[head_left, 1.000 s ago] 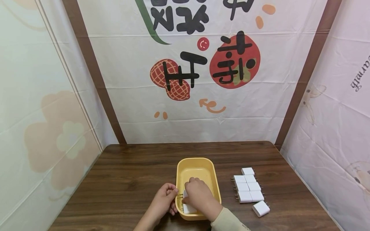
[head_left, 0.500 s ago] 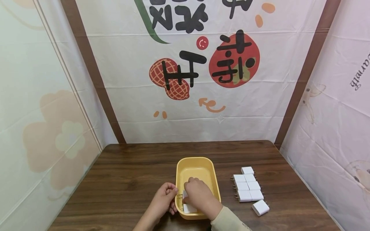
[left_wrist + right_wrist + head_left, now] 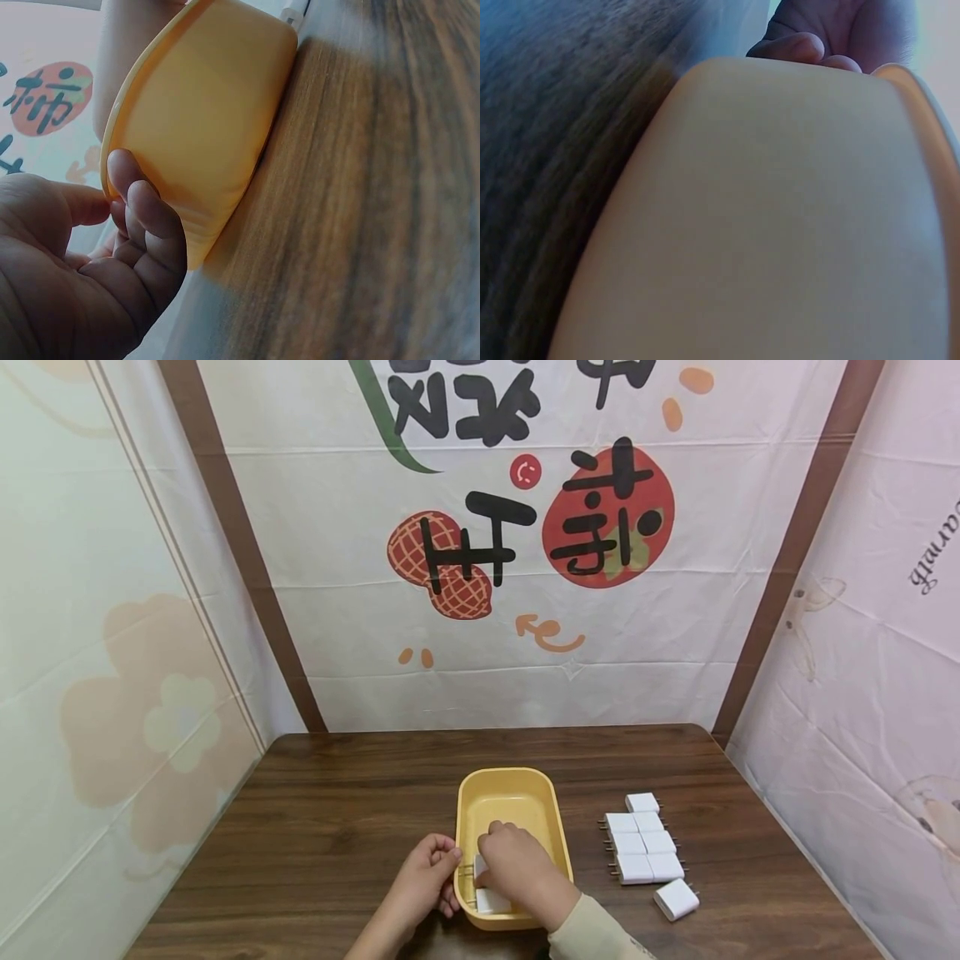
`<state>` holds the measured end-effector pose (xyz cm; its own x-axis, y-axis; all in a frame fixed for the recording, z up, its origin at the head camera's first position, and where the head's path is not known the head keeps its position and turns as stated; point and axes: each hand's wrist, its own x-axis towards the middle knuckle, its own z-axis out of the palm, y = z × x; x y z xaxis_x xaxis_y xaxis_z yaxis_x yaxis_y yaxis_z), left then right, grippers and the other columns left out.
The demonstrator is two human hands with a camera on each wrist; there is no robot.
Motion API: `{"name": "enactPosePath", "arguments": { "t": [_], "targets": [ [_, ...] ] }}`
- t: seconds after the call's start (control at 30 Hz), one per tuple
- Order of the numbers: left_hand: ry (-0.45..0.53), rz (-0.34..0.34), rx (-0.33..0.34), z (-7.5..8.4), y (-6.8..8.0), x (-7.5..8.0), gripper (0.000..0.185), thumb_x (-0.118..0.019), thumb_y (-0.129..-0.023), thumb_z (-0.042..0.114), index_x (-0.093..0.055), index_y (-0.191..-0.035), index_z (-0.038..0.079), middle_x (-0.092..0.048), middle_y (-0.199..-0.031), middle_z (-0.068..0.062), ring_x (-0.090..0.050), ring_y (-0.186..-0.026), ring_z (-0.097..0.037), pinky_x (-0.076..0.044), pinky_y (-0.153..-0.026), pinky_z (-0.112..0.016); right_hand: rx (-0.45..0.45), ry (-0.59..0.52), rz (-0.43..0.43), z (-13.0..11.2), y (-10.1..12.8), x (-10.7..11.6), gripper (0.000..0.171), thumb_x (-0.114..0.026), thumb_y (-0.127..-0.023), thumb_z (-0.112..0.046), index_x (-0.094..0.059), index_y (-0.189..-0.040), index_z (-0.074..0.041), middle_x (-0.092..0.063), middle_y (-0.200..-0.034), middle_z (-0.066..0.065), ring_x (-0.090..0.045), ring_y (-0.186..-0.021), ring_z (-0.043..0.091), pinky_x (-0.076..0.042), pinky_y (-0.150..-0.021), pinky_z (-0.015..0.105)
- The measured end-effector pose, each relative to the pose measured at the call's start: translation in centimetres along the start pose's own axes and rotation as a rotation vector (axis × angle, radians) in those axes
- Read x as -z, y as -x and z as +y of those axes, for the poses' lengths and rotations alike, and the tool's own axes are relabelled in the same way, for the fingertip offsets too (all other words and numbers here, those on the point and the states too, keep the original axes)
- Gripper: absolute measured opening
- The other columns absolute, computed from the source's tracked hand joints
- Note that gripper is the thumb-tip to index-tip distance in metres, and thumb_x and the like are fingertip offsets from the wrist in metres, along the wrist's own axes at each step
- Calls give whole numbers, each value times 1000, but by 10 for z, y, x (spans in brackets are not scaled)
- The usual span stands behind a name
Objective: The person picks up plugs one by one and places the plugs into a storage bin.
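The yellow tray (image 3: 510,793) sits near the front edge of the dark wooden counter (image 3: 337,827), with white plug adapters (image 3: 489,897) lying in its near end. The left hand (image 3: 427,868) pinches the tray's left rim, thumb and fingers curled on the edge; the left wrist view shows the fingertips (image 3: 142,202) against the yellow wall. The right hand (image 3: 517,860) reaches into the tray, its fingers bent down over a white adapter there, but whether its grip grasps the adapter or only rests on it cannot be told. To the right, on the counter, more white adapters (image 3: 641,843) lie in neat rows, one (image 3: 677,899) lying askew just beside them.
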<state>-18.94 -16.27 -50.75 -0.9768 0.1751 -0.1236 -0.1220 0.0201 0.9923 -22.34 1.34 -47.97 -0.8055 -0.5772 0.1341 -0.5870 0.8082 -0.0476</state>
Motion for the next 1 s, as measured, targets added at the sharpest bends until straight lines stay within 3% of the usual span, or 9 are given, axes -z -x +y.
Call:
{"name": "enactPosePath", "arguments": {
  "t": [0.43,1.0],
  "targets": [
    [-4,2,-1,0,1,0,29,-51,-108,17,-44,-123,-7,-59,-76,-9,-57,-49,-11,-50,-44,-25,2,11,-34,0,1,4,30,-87,-81,-38,-75,-92,-13,-57,-79,-2,-54,-68,13,-48,-57,29],
    [-6,1,-1,0,0,0,30,-51,-108,18,-44,-123,-6,-59,-77,-9,-57,-50,-12,-50,-45,-25,18,14,-13,0,4,11,26,-88,-80,-35,-74,-89,-15,-57,-80,-3,-54,-65,11,-47,-53,28]
  ]
}}
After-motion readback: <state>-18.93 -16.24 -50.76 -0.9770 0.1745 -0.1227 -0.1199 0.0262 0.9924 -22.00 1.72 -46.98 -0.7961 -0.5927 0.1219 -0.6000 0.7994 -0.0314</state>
